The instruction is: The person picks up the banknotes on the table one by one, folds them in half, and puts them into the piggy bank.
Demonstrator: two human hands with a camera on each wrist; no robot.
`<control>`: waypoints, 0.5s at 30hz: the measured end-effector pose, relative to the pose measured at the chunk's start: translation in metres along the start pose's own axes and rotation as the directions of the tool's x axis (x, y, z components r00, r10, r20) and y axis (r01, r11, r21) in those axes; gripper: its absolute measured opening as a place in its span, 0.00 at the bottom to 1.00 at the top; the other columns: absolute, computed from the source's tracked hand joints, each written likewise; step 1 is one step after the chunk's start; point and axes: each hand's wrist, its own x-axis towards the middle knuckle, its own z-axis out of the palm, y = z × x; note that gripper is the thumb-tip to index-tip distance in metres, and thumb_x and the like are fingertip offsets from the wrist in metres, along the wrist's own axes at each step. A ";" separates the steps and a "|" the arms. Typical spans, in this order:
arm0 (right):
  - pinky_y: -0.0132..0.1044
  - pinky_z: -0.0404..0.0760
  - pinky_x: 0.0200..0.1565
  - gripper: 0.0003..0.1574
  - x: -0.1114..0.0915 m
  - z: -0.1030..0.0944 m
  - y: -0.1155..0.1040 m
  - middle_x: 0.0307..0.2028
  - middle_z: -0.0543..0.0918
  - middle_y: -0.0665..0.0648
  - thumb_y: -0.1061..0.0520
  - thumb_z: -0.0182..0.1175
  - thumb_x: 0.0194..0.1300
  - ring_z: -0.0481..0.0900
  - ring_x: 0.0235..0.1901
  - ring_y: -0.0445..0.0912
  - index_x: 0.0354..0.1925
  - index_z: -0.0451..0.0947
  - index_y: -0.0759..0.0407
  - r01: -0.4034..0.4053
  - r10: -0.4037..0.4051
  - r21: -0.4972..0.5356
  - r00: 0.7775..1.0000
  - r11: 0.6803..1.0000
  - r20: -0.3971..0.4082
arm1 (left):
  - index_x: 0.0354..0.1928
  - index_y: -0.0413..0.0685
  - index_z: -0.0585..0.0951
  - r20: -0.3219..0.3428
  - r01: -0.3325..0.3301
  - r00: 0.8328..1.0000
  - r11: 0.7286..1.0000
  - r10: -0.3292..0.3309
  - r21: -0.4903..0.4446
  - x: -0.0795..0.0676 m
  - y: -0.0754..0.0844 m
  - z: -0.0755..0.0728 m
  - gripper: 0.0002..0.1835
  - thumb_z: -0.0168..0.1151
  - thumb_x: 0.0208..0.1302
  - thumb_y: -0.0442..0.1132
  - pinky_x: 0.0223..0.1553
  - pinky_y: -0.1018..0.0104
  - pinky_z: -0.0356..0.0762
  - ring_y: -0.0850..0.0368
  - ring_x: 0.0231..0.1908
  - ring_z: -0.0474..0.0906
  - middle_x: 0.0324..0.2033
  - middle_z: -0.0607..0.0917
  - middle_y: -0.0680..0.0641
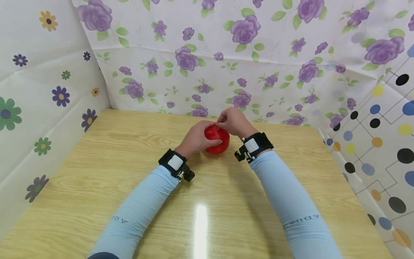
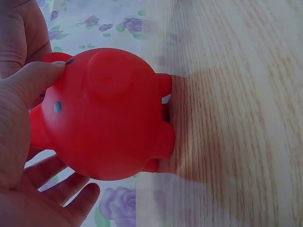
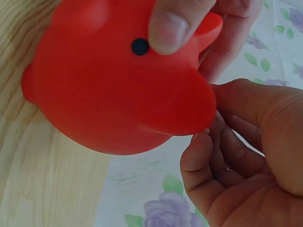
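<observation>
A round red piggy bank (image 1: 216, 144) with stubby legs, a snout and dark eyes stands upright on the table. My left hand (image 1: 198, 136) grips it from the left. Its thumb (image 2: 40, 75) presses beside one eye, and the other fingers (image 2: 71, 189) spread behind the ear. From the far right, my right hand (image 1: 234, 121) reaches over the top with bent fingers. In the right wrist view its thumb (image 3: 246, 97) and forefinger (image 3: 198, 150) come together at the edge of an ear (image 3: 189, 109). That ear hides whatever is between the tips.
The light wood table (image 1: 155, 144) carries a bright glare streak near its front. A white cloth with purple flowers (image 1: 226, 64) hangs along the back edge. Patterned sheets also hang on the left (image 1: 42, 108) and right (image 1: 381, 144).
</observation>
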 end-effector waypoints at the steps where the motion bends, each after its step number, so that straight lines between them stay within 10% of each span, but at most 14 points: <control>1: 0.32 0.79 0.28 0.03 -0.001 0.001 0.001 0.25 0.81 0.49 0.57 0.65 0.61 0.77 0.26 0.43 0.32 0.84 0.55 0.003 -0.003 0.001 1.000 1.000 0.004 | 0.60 0.58 0.71 0.002 0.000 1.000 1.000 0.000 0.002 0.000 0.000 0.000 0.36 0.72 0.48 0.56 0.39 0.69 0.74 0.62 0.47 0.67 0.51 0.73 0.58; 15: 0.30 0.75 0.28 0.11 -0.023 0.017 0.014 0.29 0.76 0.47 0.49 0.61 0.64 0.70 0.29 0.42 0.42 0.82 0.52 0.204 -0.203 -0.208 0.979 0.957 0.023 | 0.61 0.58 0.70 0.014 0.024 1.000 1.000 -0.023 -0.008 -0.003 -0.002 -0.002 0.36 0.73 0.49 0.55 0.40 0.65 0.76 0.59 0.49 0.67 0.53 0.72 0.57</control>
